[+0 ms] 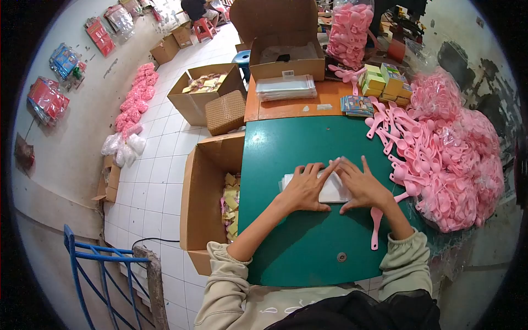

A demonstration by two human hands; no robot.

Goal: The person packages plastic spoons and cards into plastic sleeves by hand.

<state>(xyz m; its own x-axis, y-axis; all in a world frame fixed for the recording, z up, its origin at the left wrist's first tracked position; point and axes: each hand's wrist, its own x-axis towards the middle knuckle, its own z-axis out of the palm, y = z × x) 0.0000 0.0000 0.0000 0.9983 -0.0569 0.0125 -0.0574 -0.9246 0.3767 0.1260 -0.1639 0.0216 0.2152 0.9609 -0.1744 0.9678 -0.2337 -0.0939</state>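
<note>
A small stack of clear plastic sleeves (334, 190) lies flat on the green tabletop (286, 146). Fingers stretched, my left hand (306, 187) rests over the stack's left part. On the other side, my right hand (362, 187) is spread along its right edge, and the fingertips of both hands come close together at the far edge. Neither hand grips anything. Just right of my right hand, a pink plastic spoon (376, 228) lies near a loose heap of pink spoons (407, 137).
Bulging bags of pink spoons (462, 170) fill the table's right side. Farther back are small yellow boxes (383, 82), a card stack (356, 105), packs of clear sleeves (286, 88) and an open carton (286, 63). A cardboard box (192, 203) stands against the table's left edge.
</note>
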